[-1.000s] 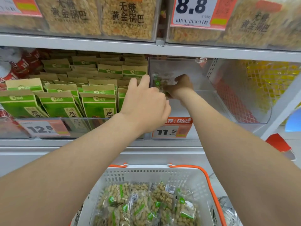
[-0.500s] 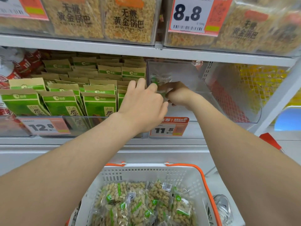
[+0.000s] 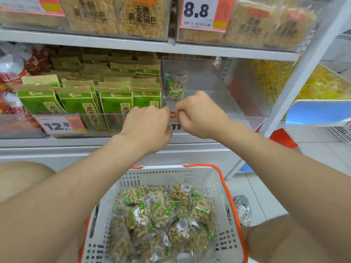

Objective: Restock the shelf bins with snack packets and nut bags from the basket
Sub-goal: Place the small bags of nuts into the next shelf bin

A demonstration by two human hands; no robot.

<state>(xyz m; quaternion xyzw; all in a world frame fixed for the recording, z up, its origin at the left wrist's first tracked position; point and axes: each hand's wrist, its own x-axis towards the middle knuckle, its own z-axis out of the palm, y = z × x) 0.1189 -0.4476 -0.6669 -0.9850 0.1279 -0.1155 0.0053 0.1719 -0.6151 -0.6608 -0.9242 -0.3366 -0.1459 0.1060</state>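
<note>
Lone nut bag (image 3: 175, 86) stands in clear shelf bin (image 3: 209, 103). Basket (image 3: 161, 177) below heaped with more. Left hand (image 3: 150, 126) and right hand (image 3: 198, 115) at bin front, each grip clenched, nothing visibly held. Restock barely begun.

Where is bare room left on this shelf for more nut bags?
The clear bin holds one nut bag by its left wall; its floor from there to the right wall is free. The green packets beside it are packed tight.
</note>
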